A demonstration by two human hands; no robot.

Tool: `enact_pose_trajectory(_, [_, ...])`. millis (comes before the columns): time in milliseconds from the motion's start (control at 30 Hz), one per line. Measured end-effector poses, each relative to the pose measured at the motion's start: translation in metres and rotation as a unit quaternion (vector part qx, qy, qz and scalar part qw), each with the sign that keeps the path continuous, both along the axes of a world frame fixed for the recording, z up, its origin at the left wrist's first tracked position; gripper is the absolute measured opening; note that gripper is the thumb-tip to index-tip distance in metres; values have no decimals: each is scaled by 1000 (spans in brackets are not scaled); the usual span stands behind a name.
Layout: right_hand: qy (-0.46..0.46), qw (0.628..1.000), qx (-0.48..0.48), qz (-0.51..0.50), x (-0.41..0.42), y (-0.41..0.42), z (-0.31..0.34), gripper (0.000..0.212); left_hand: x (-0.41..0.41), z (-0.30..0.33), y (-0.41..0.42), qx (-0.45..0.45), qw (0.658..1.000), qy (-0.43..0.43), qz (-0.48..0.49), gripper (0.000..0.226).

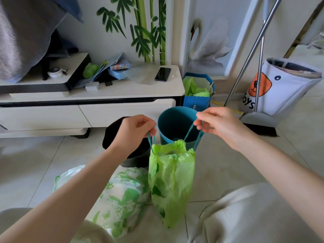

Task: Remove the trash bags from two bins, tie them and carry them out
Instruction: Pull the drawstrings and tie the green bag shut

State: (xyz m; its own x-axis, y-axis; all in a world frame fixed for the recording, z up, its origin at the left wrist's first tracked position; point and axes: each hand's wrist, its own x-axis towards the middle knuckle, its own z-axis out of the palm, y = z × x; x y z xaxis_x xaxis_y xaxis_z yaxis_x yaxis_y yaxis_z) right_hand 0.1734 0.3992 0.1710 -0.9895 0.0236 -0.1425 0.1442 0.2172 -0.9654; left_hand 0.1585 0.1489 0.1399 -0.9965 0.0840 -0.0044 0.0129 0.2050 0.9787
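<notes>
A green trash bag (171, 181) hangs in the air over the tiled floor, its mouth gathered by teal drawstrings. My left hand (135, 131) pinches the left drawstring loop and my right hand (216, 122) pinches the right one, both pulled apart. Behind the bag stands a teal bin (175, 123), with no liner visible inside. A black bin (115, 135) stands to its left, mostly hidden by my left forearm. A white bag with green leaf print (122, 195) lies on the floor below my left arm.
A low white TV cabinet (91, 95) runs along the back left with a phone (162, 74) and boxes on it. A blue paper bag (197, 91), a broom and dustpan (257, 116) and a white toy basket (280, 86) stand at the right. My knees fill the lower corners.
</notes>
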Motion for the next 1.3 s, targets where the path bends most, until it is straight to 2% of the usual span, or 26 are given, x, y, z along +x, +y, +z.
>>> enact_pose_trajectory(167, [-20, 997, 50, 58, -2, -23, -8, 6, 5, 3, 27, -132, 989, 52, -48, 8])
enact_pose_trajectory(367, [-60, 996, 56, 44, -4, -39, -27, 20, 9, -5, 47, -131, 986, 89, -59, 18])
enact_pose_trajectory(433, [-75, 995, 48, 47, -4, -41, -32, 25, 8, -6, 49, -156, 979, 112, -67, 19])
enact_pose_trajectory(533, [-108, 993, -22, 48, -6, -41, -37, 23, 3, -8, 48, -192, 967, 148, -84, 24])
enact_pose_trajectory(700, [-126, 987, -93, 37, -4, -38, -38, 12, 4, -35, 41, -137, 989, 54, -28, 33])
enact_pose_trajectory(767, [-124, 985, -112, 47, -3, -35, -34, 9, 10, -59, 37, -174, 980, -7, -94, 50])
enact_pose_trajectory(833, [-116, 984, -108, 76, -1, -34, -26, 5, 17, -81, 39, -216, 953, -79, -198, 88])
enact_pose_trajectory(867, [-109, 986, -97, 86, -1, -35, -23, 4, 21, -89, 44, -221, 945, -98, -220, 104])
enact_pose_trajectory(900, [-100, 987, -82, 94, 0, -36, -19, 5, 23, -95, 51, -216, 948, -93, -216, 116])
enact_pose_trajectory(967, [-79, 990, -51, 105, 2, -40, -14, 7, 23, -105, 68, -190, 967, -61, -159, 124])
enact_pose_trajectory(1033, [-68, 990, -35, 119, 5, -45, -10, 11, 21, -111, 81, -173, 979, -56, -96, 114])
enact_pose_trajectory(1100, [-66, 989, -34, 125, 6, -47, -8, 17, 18, -119, 90, -165, 983, -58, -59, 85])
enact_pose_trajectory(1167, [-60, 991, -29, 116, 4, -47, -7, 18, 17, -126, 98, -152, 986, -38, -56, 42])
enact_pose_trajectory(1200, [-54, 992, -32, 111, 3, -46, -6, 17, 17, -128, 101, -139, 988, -24, -59, 27])
enact_pose_trajectory(1267, [-38, 993, -49, 102, 1, -44, -4, 14, 13, -133, 102, -120, 991, -13, -63, 7])
enact_pose_trajectory(1300, [-30, 993, -54, 99, 1, -43, -3, 14, 11, -135, 102, -116, 991, -11, -64, 6])
